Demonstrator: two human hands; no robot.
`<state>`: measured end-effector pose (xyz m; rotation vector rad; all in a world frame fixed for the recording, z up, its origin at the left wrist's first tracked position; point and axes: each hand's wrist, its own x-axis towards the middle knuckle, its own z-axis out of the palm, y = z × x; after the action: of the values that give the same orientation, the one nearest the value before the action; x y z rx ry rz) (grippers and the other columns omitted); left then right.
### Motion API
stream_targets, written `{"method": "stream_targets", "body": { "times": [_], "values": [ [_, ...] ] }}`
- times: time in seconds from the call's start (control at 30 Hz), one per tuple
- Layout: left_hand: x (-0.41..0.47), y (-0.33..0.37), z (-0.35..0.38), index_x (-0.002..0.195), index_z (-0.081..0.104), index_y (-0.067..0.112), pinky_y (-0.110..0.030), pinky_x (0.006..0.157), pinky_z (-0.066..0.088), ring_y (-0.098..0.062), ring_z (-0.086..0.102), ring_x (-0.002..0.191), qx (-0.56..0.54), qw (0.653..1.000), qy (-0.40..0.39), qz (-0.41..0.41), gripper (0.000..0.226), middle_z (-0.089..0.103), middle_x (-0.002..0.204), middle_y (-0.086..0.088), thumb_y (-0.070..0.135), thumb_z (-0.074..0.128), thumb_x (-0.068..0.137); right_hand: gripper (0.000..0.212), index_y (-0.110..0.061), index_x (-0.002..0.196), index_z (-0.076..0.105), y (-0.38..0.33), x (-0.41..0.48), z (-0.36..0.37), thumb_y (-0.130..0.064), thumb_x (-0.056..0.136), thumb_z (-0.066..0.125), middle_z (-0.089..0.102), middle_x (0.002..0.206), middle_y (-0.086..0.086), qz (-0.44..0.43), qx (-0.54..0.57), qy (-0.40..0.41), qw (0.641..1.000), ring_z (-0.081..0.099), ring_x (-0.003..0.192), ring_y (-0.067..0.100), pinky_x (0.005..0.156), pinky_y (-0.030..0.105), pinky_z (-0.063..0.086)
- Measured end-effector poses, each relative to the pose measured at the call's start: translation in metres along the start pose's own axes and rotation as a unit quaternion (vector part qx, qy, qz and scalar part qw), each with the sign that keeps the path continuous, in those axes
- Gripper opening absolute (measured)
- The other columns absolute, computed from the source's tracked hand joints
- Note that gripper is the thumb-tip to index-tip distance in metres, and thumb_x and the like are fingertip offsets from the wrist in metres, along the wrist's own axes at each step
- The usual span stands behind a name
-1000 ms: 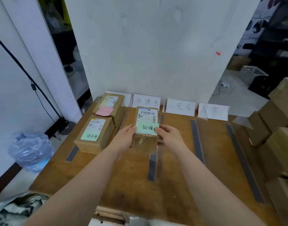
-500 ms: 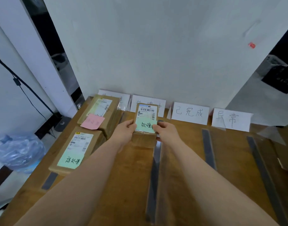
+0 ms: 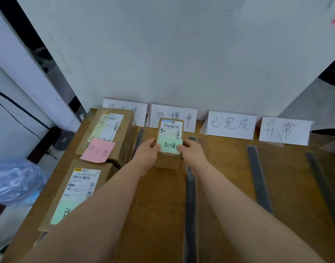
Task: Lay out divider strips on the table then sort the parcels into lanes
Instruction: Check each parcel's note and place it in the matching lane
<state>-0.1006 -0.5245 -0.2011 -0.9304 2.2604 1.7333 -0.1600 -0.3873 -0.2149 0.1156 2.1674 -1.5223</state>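
A small brown parcel [image 3: 169, 137] with a white shipping label and a green note sits in the second lane, close to the sign cards at the back. My left hand [image 3: 148, 153] grips its left side and my right hand [image 3: 193, 151] grips its right side, thumbs on the green note. Dark divider strips [image 3: 190, 186] [image 3: 257, 177] [image 3: 322, 185] run front to back on the wooden table [image 3: 162, 205]. In the left lane lie a parcel with a pink note [image 3: 107, 135] and a nearer parcel with a green note [image 3: 77, 192].
Four white sign cards with handwritten characters [image 3: 231, 124] stand along the back edge against the white wall. Clear plastic sheeting covers the table's right part. A bluish plastic bag [image 3: 15, 181] lies on the floor to the left, past the table's edge.
Both hands have pushed the small parcel farther back along the second lane, toward the sign cards. The view has dropped closer to the table.
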Motion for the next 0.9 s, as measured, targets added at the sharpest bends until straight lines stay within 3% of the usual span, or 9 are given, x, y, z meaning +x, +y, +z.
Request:
{"method": "stream_targets", "body": {
  "times": [0.13, 0.3, 0.37, 0.47, 0.53, 0.6, 0.67, 0.77, 0.9],
  "values": [
    [0.010, -0.002, 0.000, 0.148, 0.041, 0.021, -0.028, 0.079, 0.055, -0.022, 0.061, 0.115, 0.020, 1.000, -0.001, 0.017, 0.043, 0.061, 0.134, -0.002, 0.023, 0.042, 0.104, 0.028, -0.016, 0.125, 0.058, 0.001, 0.005, 0.001, -0.017, 0.098, 0.053, 0.067, 0.120, 0.002, -0.002, 0.010, 0.007, 1.000, 0.065, 0.100, 0.013, 0.064, 0.019, 0.055],
    [0.014, -0.002, 0.005, 0.147, 0.040, 0.023, -0.017, 0.062, 0.048, -0.015, 0.059, 0.111, 0.041, 0.998, 0.021, 0.034, 0.042, 0.060, 0.134, -0.001, 0.024, 0.040, 0.105, 0.028, -0.017, 0.126, 0.057, -0.003, 0.008, 0.002, -0.018, 0.099, 0.052, 0.067, 0.121, 0.001, -0.007, -0.003, 0.012, 1.000, 0.065, 0.098, 0.012, 0.055, 0.013, 0.050],
    [0.013, -0.001, 0.007, 0.149, 0.036, 0.022, -0.014, 0.055, 0.045, -0.011, 0.055, 0.106, 0.059, 0.997, 0.031, 0.039, 0.044, 0.057, 0.138, -0.002, 0.026, 0.038, 0.106, 0.020, -0.020, 0.118, 0.058, -0.001, 0.009, 0.002, -0.021, 0.099, 0.051, 0.067, 0.121, 0.001, -0.015, -0.036, 0.017, 0.999, 0.065, 0.092, 0.008, 0.054, 0.014, 0.051],
    [0.007, 0.004, 0.009, 0.151, 0.029, 0.017, -0.014, 0.045, 0.043, -0.009, 0.049, 0.104, 0.090, 0.994, 0.053, 0.039, 0.046, 0.052, 0.143, -0.004, 0.028, 0.036, 0.106, 0.011, -0.020, 0.106, 0.056, -0.002, 0.007, -0.002, -0.025, 0.100, 0.049, 0.067, 0.119, 0.001, -0.040, -0.093, 0.030, 0.994, 0.063, 0.084, 0.004, 0.065, 0.022, 0.059],
    [0.001, 0.006, 0.010, 0.143, 0.037, 0.014, -0.015, 0.048, 0.044, -0.017, 0.058, 0.105, 0.116, 0.990, 0.059, 0.051, 0.039, 0.056, 0.139, -0.006, 0.027, 0.036, 0.106, 0.028, -0.011, 0.121, 0.056, -0.006, 0.001, -0.007, -0.028, 0.100, 0.048, 0.065, 0.124, 0.003, -0.057, -0.130, 0.034, 0.989, 0.065, 0.096, 0.012, 0.076, 0.031, 0.060],
    [-0.010, 0.011, 0.010, 0.133, 0.044, 0.011, -0.014, 0.050, 0.043, -0.025, 0.063, 0.106, 0.153, 0.984, 0.060, 0.071, 0.031, 0.060, 0.134, -0.008, 0.025, 0.038, 0.105, 0.038, -0.010, 0.132, 0.051, -0.012, -0.010, -0.013, -0.029, 0.100, 0.047, 0.061, 0.130, 0.005, -0.081, -0.168, 0.038, 0.982, 0.061, 0.108, 0.019, 0.082, 0.027, 0.055],
    [-0.024, 0.019, 0.009, 0.136, 0.045, 0.013, -0.013, 0.049, 0.045, -0.025, 0.064, 0.111, 0.190, 0.974, 0.067, 0.108, 0.033, 0.060, 0.136, -0.007, 0.022, 0.042, 0.104, 0.041, -0.010, 0.137, 0.047, -0.017, -0.024, -0.021, -0.028, 0.100, 0.047, 0.058, 0.134, 0.005, -0.112, -0.207, 0.040, 0.971, 0.057, 0.116, 0.020, 0.079, 0.021, 0.046],
    [-0.051, 0.033, 0.006, 0.143, 0.045, 0.019, -0.021, 0.071, 0.058, -0.024, 0.060, 0.120, 0.262, 0.946, 0.076, 0.173, 0.041, 0.056, 0.141, -0.003, 0.023, 0.046, 0.102, 0.041, -0.013, 0.139, 0.046, -0.026, -0.049, -0.036, -0.027, 0.100, 0.048, 0.055, 0.137, 0.003, -0.164, -0.261, 0.043, 0.950, 0.054, 0.120, 0.020, 0.073, 0.016, 0.041],
    [-0.089, 0.051, 0.006, 0.146, 0.044, 0.021, -0.037, 0.097, 0.051, -0.023, 0.050, 0.129, 0.348, 0.901, 0.111, 0.233, 0.047, 0.049, 0.146, -0.002, 0.029, 0.049, 0.100, 0.041, -0.012, 0.137, 0.046, -0.040, -0.091, -0.062, -0.029, 0.100, 0.046, 0.052, 0.138, 0.006, -0.215, -0.340, 0.063, 0.913, 0.052, 0.120, 0.023, 0.090, 0.031, 0.042]
  ]
}}
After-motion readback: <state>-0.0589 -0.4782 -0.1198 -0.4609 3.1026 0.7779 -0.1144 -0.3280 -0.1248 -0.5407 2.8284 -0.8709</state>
